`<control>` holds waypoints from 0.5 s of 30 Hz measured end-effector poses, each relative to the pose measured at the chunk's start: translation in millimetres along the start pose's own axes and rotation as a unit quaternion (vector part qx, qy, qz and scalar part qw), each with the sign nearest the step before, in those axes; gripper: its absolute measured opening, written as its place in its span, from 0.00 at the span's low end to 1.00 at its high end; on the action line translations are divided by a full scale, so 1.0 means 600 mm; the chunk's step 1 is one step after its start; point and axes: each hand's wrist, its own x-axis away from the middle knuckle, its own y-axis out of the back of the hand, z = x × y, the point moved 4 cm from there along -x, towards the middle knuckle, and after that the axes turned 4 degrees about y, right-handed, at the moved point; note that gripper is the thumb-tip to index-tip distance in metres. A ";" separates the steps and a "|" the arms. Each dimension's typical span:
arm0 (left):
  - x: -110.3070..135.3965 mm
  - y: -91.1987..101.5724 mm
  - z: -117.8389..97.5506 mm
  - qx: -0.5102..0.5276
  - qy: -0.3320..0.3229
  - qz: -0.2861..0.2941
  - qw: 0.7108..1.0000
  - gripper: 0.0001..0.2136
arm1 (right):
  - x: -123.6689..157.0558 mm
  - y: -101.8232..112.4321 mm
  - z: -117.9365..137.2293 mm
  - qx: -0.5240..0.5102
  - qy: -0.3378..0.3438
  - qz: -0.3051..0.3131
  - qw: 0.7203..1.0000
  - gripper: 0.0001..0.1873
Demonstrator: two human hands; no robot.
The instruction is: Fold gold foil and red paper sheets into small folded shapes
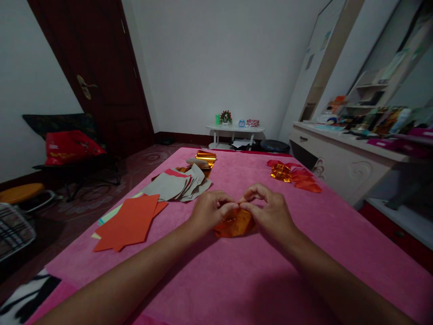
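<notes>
A piece of shiny orange-gold foil (235,224) is between my hands, close above the pink cloth. My left hand (212,208) pinches its upper edge from the left. From the right, my right hand (268,208) pinches the same edge, with thumb and forefinger meeting the left fingertips. The fingers hide part of the foil's top. Left of my hands lie orange paper sheets (130,222) and a stack of grey paper pieces (177,184) with a red strip on it.
A gold foil roll (206,156) sits at the table's far left. Crumpled gold foil (281,172) and red-orange pieces (306,181) lie far right. The pink cloth (209,280) covers the table. A dresser (341,153) stands at the right, a chair with a red bag (72,146) at left.
</notes>
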 end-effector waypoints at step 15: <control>0.014 0.006 -0.008 -0.059 -0.126 -0.065 0.988 0.07 | -0.001 -0.009 -0.028 -0.102 -0.075 0.057 0.990 0.05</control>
